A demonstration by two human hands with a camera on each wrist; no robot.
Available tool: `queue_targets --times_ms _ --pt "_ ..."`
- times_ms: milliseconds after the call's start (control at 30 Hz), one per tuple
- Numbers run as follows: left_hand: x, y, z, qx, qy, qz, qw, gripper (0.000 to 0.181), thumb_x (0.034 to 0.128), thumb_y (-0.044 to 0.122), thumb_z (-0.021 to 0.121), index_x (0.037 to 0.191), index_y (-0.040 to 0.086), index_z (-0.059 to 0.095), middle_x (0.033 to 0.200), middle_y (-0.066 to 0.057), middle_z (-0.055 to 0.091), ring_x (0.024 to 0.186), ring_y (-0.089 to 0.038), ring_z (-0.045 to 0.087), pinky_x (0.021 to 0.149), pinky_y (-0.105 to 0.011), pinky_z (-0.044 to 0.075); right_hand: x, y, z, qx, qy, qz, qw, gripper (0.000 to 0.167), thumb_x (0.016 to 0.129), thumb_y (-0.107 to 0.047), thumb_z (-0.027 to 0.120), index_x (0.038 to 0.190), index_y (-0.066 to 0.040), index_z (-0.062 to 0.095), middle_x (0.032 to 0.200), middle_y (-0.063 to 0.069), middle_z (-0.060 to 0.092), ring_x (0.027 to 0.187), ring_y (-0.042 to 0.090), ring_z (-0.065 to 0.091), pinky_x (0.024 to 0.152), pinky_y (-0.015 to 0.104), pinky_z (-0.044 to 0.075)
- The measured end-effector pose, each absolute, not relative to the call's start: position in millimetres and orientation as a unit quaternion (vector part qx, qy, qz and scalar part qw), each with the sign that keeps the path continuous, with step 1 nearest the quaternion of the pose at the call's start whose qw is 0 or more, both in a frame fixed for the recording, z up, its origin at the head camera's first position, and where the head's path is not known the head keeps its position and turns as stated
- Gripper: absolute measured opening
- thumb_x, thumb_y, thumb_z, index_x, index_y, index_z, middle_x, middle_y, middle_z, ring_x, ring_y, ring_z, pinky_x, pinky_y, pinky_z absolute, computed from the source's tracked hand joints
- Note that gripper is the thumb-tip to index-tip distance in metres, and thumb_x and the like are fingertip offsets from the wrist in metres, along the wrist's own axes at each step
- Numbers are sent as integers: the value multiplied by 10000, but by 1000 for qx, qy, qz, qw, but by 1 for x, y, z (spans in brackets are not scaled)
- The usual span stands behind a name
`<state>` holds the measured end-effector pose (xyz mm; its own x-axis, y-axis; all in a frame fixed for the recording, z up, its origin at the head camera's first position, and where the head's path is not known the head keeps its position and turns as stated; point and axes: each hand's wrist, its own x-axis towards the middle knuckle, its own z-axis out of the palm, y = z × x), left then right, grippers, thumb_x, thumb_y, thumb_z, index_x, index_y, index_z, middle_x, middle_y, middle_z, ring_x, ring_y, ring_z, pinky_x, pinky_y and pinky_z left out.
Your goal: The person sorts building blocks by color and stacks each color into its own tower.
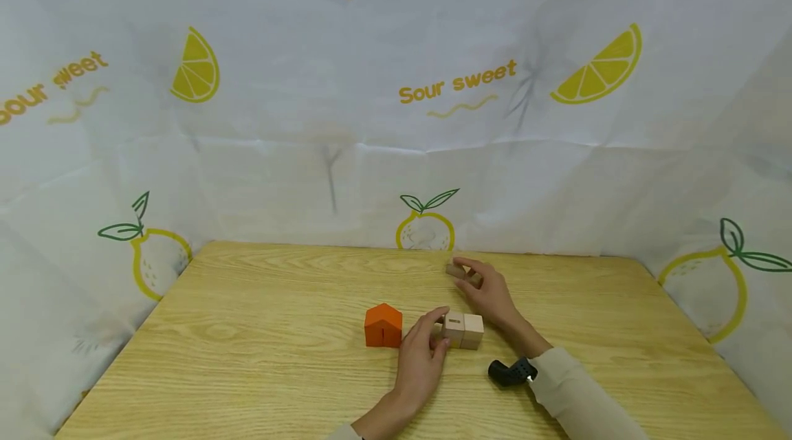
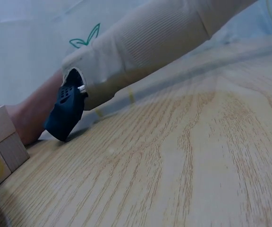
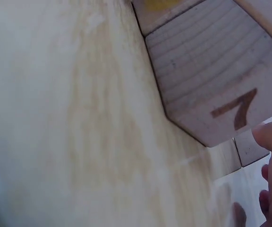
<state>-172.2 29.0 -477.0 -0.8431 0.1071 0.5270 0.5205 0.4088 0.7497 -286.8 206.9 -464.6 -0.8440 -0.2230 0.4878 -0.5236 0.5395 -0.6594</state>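
Pale wooden blocks [image 1: 471,331] stand stacked near the middle of the table. My left hand [image 1: 417,364] is at their left side, its thumb in front and its index finger behind, pinching a block at that end. Farther back, my right hand [image 1: 491,295] pinches a small wooden block [image 1: 456,271] between thumb and index finger, with another block partly hidden by its fingers. In the right wrist view, a close wooden block [image 3: 221,71] shows a dark 7, with the right thumb beyond it. The left wrist view shows the stacked blocks [image 2: 6,137] at its left edge.
An orange house-shaped block [image 1: 383,326] stands just left of my left hand. A dark wrist-camera mount [image 1: 512,372] sticks out from the right sleeve. Behind the wood-grain table [image 1: 260,337] hangs a white curtain [image 1: 297,103] printed with lemons.
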Motion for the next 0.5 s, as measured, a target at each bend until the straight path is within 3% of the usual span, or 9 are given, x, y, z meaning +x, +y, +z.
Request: queue_targets --times_ms 267,500 --pt "-173 28 -478 -200 -814 -505 208 596 828 -34 712 1334 208 511 1187 -11 595 714 -34 503 624 -182 451 -288 208 -467 217 -863 407 205 402 857 -71 719 1249 -52 629 1083 143 617 949 311 538 674 387 393" --pt "-173 29 -478 -202 -813 -503 210 590 829 -35 711 1335 193 513 1192 -13 595 709 -33 503 622 -182 451 -286 208 -468 168 -873 416 192 430 864 -99 722 1276 -67 604 1096 164 611 804 263 578 629 354 450"
